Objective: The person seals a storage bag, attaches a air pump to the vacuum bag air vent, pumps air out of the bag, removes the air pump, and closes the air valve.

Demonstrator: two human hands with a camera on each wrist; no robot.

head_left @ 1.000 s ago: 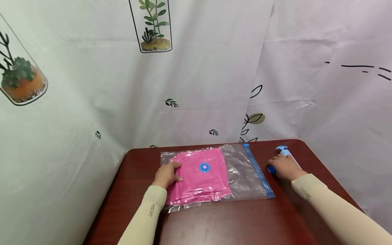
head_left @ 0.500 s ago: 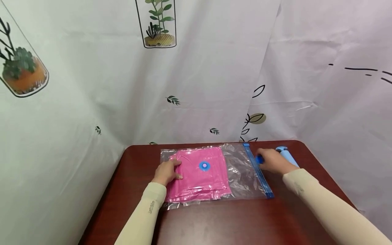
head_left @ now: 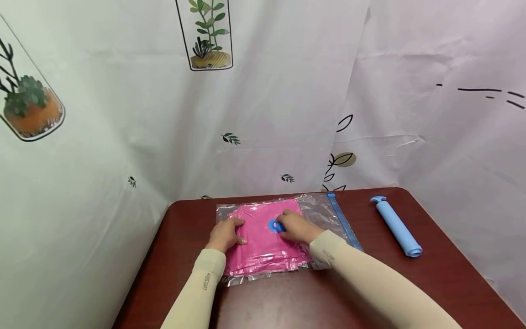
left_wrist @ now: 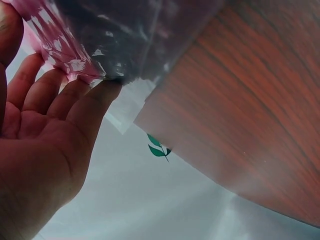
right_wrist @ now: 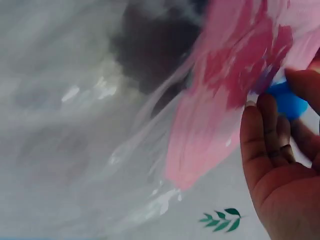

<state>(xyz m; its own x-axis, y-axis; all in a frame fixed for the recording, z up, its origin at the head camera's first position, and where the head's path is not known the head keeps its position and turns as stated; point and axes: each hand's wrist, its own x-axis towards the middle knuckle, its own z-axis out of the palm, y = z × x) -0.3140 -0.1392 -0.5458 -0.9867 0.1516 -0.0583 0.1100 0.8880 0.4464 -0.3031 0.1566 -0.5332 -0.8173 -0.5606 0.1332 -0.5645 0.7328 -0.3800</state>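
Note:
A clear plastic zip-top vacuum storage bag (head_left: 316,208) lies flat with a folded pink item (head_left: 256,246) inside. On its top sits a round blue valve (head_left: 272,225). My right hand (head_left: 297,227) is over the bag and pinches a blue valve cap (right_wrist: 290,102) between thumb and fingers, right at the valve. My left hand (head_left: 225,234) rests on the bag's left edge, thumb and forefinger spread. In the left wrist view, the fingers (left_wrist: 82,102) touch the wrinkled edge of the plastic. The right forearm covers part of the blue zip strip (head_left: 343,219).
A light blue hand pump (head_left: 397,227) with a T-handle lies on the dark red wooden table (head_left: 370,301), right of the bag. White cloth (head_left: 263,100) printed with plants hangs behind and on both sides of the table.
My right hand has carried the blue cap left from beside the pump, across the zip strip, to the valve. The pump is now fully uncovered. My left hand has stayed in place.

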